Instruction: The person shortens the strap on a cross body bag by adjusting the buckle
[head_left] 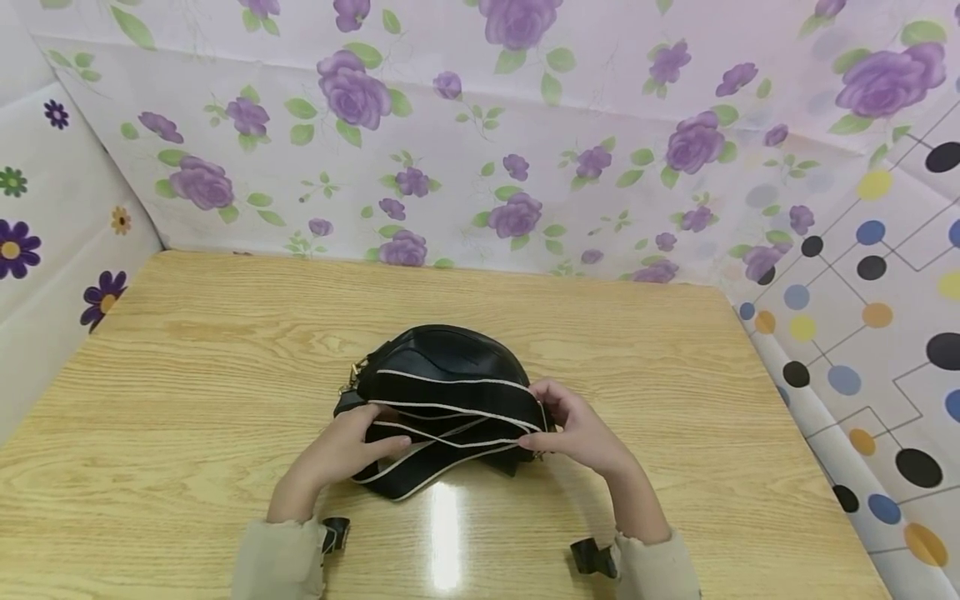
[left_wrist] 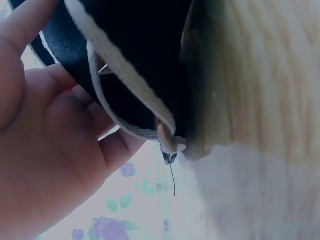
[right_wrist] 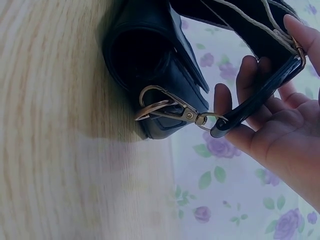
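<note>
A black leather handbag (head_left: 450,354) lies on the wooden table, its wide black strap (head_left: 457,393) with white edges folded in loops over the near side. My left hand (head_left: 341,450) holds the strap's folds at the left, the thumb in front and fingers behind the band. At the right end my right hand (head_left: 581,433) grips the strap between thumb and fingers. The right wrist view shows a gold snap hook (right_wrist: 187,114) joining the strap's leather end to a ring on the bag. Part of the bag's front is hidden under the strap.
The wooden table (head_left: 187,400) reaches back to a wall covering (head_left: 450,200) with purple flowers. A dotted sheet (head_left: 862,333) borders the right side, and a white flowered sheet (head_left: 52,275) the left. Black wrist-worn pieces (head_left: 592,557) stick out by the sleeves.
</note>
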